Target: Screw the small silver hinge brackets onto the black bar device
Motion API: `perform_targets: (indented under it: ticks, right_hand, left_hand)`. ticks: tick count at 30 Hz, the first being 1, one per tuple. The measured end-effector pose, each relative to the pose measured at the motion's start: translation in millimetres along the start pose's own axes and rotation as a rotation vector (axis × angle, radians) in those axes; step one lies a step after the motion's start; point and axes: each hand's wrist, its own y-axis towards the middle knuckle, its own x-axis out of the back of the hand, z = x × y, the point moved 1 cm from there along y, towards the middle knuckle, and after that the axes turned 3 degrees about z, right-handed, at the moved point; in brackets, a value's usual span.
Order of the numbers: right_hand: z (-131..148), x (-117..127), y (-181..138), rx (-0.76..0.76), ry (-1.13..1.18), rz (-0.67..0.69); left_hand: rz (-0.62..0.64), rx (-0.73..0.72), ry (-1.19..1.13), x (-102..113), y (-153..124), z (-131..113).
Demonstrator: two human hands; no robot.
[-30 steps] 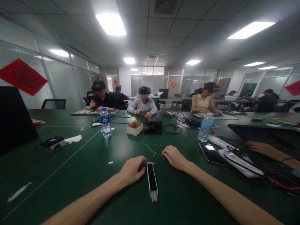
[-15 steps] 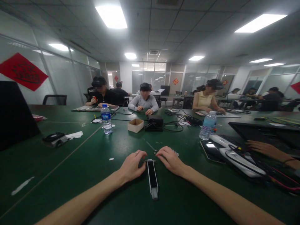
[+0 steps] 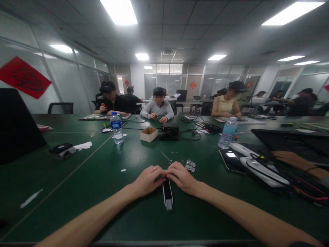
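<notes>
On the green table before me lies a long, narrow black device (image 3: pixel 167 192) with a pale rim and a grey block at its near end. My left hand (image 3: pixel 151 178) is closed, thumb and fingers pinching at the device's far end from the left. From the right, my right hand (image 3: pixel 181 176) pinches at the same end, its fingertips meeting those of the left. The fingers cover that end, so any small part between them is hidden. Just beyond my right hand are several small silver metal plates (image 3: pixel 190 165). A thin strip (image 3: pixel 164 155) and tiny bits lie ahead.
Farther out stand an open cardboard box (image 3: pixel 148 134), a black box (image 3: pixel 169 131) with cables, and water bottles (image 3: pixel 117 128) (image 3: pixel 228 133). To the right are a tablet (image 3: pixel 231 161), a white-and-black device (image 3: pixel 266 173) and another person's hand (image 3: pixel 289 159). People sit opposite.
My hands have come together over the device's far end, where they were apart beside it. The metal plates, partly covered by my right hand before, now show fully.
</notes>
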Motion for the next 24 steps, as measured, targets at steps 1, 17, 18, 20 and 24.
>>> perform_targets:
  ticks: [1,17,18,20,24]
  right_hand:
    - [1,0,0,0.014,-0.001,0.002]
    - [0,2,0,0.026,-0.13,0.083]
    - [0,2,0,0.028,-0.141,0.085]
    - [0,2,0,0.036,-0.154,0.084]
    - [-1,3,1,0.036,-0.174,0.093]
  left_hand:
    - [-0.01,-0.02,-0.002,0,0,-1]
    - [0.009,-0.126,0.024,9,1,-5]
    - [0.011,-0.134,0.024,9,1,-6]
    - [0.017,-0.148,0.027,10,0,-6]
    - [0.055,-0.141,0.064,14,0,-1]
